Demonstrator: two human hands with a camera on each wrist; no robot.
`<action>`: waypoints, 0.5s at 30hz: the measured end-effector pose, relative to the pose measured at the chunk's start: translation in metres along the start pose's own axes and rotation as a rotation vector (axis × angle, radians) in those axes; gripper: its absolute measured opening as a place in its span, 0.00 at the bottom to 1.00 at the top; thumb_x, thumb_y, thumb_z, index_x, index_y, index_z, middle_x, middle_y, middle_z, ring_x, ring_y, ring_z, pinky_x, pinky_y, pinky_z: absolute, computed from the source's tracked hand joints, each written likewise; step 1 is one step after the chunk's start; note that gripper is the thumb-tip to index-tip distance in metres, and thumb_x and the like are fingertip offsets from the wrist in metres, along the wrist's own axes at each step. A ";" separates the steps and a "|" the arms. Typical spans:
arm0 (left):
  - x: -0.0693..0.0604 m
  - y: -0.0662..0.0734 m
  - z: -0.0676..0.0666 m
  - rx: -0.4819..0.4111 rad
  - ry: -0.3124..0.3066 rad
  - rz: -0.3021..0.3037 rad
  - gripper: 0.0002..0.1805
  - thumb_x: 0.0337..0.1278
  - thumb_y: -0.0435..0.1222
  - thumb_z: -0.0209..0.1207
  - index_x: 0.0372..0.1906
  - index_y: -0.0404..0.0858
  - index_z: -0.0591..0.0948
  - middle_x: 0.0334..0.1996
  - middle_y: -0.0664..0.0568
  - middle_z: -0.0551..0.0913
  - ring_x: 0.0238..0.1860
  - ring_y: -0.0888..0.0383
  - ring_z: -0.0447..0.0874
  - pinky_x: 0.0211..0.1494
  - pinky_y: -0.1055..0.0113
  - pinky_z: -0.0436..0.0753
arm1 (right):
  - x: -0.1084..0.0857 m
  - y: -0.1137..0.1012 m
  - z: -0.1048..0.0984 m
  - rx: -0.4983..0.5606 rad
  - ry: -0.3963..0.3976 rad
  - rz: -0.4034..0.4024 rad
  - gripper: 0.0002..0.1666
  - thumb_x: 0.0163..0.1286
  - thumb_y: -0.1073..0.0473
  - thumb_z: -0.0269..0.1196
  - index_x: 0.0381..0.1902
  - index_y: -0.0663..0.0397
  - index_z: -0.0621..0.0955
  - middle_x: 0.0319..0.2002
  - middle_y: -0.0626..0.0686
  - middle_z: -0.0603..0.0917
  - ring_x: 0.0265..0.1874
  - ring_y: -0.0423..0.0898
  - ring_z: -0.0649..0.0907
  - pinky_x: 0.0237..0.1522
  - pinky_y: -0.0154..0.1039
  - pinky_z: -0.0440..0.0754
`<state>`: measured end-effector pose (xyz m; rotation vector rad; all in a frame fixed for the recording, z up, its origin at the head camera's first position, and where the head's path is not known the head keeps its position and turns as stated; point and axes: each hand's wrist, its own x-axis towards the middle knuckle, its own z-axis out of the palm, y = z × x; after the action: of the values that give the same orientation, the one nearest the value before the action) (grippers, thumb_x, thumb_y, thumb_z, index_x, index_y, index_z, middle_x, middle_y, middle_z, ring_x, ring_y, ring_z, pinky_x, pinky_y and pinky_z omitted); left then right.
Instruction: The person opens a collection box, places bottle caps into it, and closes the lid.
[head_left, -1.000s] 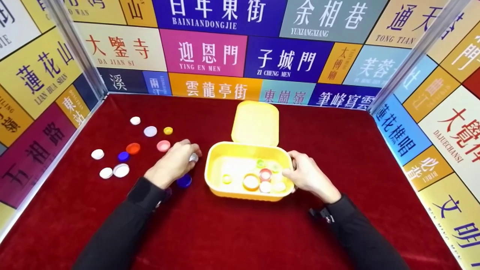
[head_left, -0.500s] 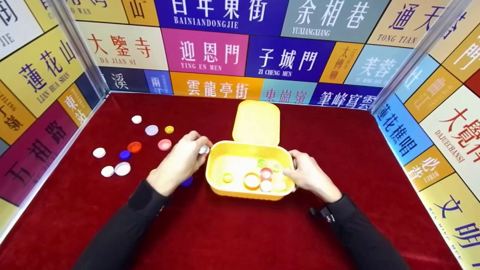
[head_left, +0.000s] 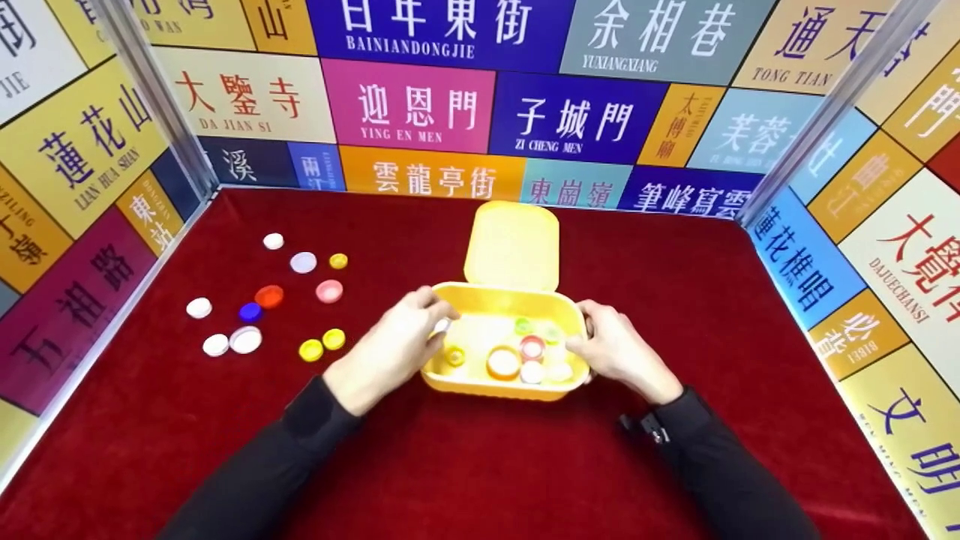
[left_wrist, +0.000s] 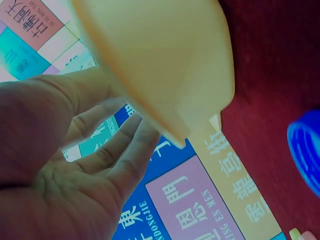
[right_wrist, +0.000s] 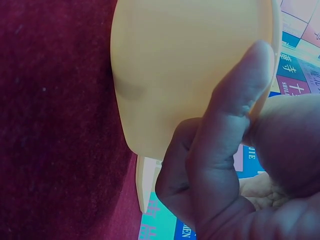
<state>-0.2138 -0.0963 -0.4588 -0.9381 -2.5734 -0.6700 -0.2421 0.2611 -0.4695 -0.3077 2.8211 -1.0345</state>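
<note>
My left hand [head_left: 397, 341] reaches over the left rim of a yellow plastic box [head_left: 487, 390] and pinches a white bottle cap [head_left: 442, 325] inside that end. In the left wrist view the box wall [left_wrist: 165, 60] hides its fingertips. My right hand [head_left: 619, 345] grips the box's right end, the thumb over the rim and curled fingers [right_wrist: 215, 145] against the outer wall. Several caps lie in the box, among them an orange-rimmed one [head_left: 502, 363], a red one [head_left: 532, 347] and a green one [head_left: 523, 325].
Loose caps lie left of the box on the red cloth [head_left: 480, 472]: a red one [head_left: 269, 297], a blue one [head_left: 250, 311], a pink one [head_left: 329, 291], and several white and yellow ones. The yellow lid [head_left: 514, 244] lies behind the box. Printed panels [head_left: 420, 105] wall the table.
My left hand has carried the white cap rightward from the cloth, over the rim and into the box. Two yellow caps behind that arm have come into view. My right hand stays put.
</note>
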 end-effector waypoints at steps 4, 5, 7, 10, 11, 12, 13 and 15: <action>0.000 0.002 0.006 0.000 -0.007 0.014 0.12 0.68 0.24 0.77 0.53 0.31 0.92 0.50 0.38 0.88 0.48 0.41 0.90 0.56 0.52 0.95 | 0.000 0.000 0.000 -0.003 0.004 -0.003 0.27 0.74 0.66 0.70 0.68 0.67 0.83 0.34 0.56 0.86 0.25 0.45 0.87 0.28 0.37 0.89; 0.000 0.002 0.006 0.007 -0.007 0.018 0.12 0.68 0.24 0.77 0.53 0.31 0.92 0.50 0.39 0.88 0.48 0.41 0.90 0.56 0.52 0.95 | 0.000 0.000 0.000 0.004 0.001 -0.001 0.27 0.74 0.66 0.70 0.68 0.67 0.83 0.34 0.57 0.86 0.24 0.45 0.88 0.27 0.38 0.89; -0.001 0.003 0.007 0.014 -0.006 0.027 0.12 0.68 0.24 0.77 0.53 0.31 0.92 0.49 0.39 0.87 0.46 0.42 0.90 0.54 0.53 0.95 | 0.000 0.000 0.000 0.016 -0.004 0.007 0.27 0.74 0.66 0.69 0.69 0.67 0.83 0.33 0.57 0.86 0.22 0.45 0.88 0.26 0.38 0.90; -0.002 0.004 0.008 0.024 -0.006 0.039 0.12 0.68 0.24 0.77 0.53 0.31 0.91 0.47 0.39 0.86 0.44 0.43 0.90 0.51 0.55 0.95 | 0.000 0.001 0.001 0.034 -0.016 0.018 0.28 0.75 0.66 0.69 0.70 0.67 0.82 0.33 0.57 0.87 0.20 0.45 0.89 0.24 0.39 0.90; -0.002 0.004 0.008 0.024 -0.006 0.042 0.12 0.68 0.24 0.76 0.53 0.31 0.91 0.47 0.39 0.86 0.43 0.43 0.90 0.50 0.56 0.95 | 0.000 0.001 0.001 0.040 -0.019 0.023 0.28 0.76 0.66 0.69 0.71 0.67 0.82 0.33 0.58 0.87 0.19 0.45 0.89 0.23 0.39 0.90; -0.003 0.004 0.008 0.024 -0.006 0.045 0.12 0.68 0.24 0.76 0.53 0.31 0.91 0.47 0.39 0.86 0.43 0.44 0.90 0.50 0.57 0.95 | 0.000 0.001 0.001 0.041 -0.017 0.027 0.28 0.76 0.66 0.69 0.71 0.67 0.82 0.33 0.58 0.87 0.19 0.45 0.89 0.23 0.39 0.90; -0.003 0.004 0.009 0.024 -0.006 0.046 0.12 0.68 0.24 0.76 0.53 0.31 0.91 0.47 0.39 0.86 0.43 0.44 0.90 0.50 0.57 0.95 | 0.000 0.001 0.001 0.038 -0.016 0.025 0.28 0.76 0.66 0.69 0.71 0.67 0.82 0.33 0.58 0.86 0.20 0.45 0.89 0.24 0.38 0.90; -0.004 0.005 0.008 0.028 -0.005 0.047 0.12 0.68 0.24 0.77 0.53 0.31 0.91 0.47 0.39 0.86 0.43 0.44 0.90 0.50 0.57 0.95 | -0.001 0.002 0.001 0.036 -0.015 0.021 0.28 0.76 0.66 0.69 0.71 0.67 0.82 0.34 0.58 0.86 0.20 0.45 0.89 0.24 0.38 0.90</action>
<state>-0.2093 -0.0906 -0.4658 -0.9893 -2.5496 -0.6173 -0.2416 0.2617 -0.4714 -0.2797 2.7827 -1.0729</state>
